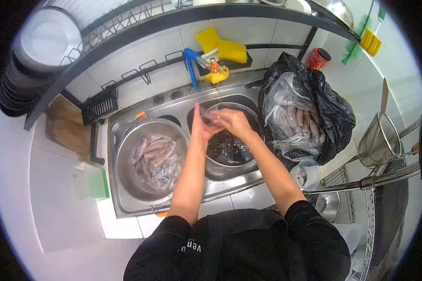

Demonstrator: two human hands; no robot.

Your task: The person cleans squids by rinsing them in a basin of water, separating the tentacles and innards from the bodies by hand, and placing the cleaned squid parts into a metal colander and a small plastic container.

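My left hand (204, 127) and my right hand (235, 122) meet above the right sink basin. Between them, partly hidden by the fingers and smeared by motion, is a small pinkish-grey squid (210, 115). The left hand cradles it against the palm while the right fingers close on it from the other side. Below them, a round metal bowl (229, 165) holds dark-looking water. To the left, a large steel pot (122, 164) with orange handle grips contains a heap of squid (158, 161). More squid (305, 122) lie in a plastic-lined black bag (340, 112) on the right.
Behind the basin stands a faucet (206, 62) with a blue lever and yellow cloth on its spout. Yellow sponges (232, 51) hang beside it. A dark shelf bar (183, 16) crosses overhead. On the right are a mesh strainer (380, 140) and a red jar (319, 58).
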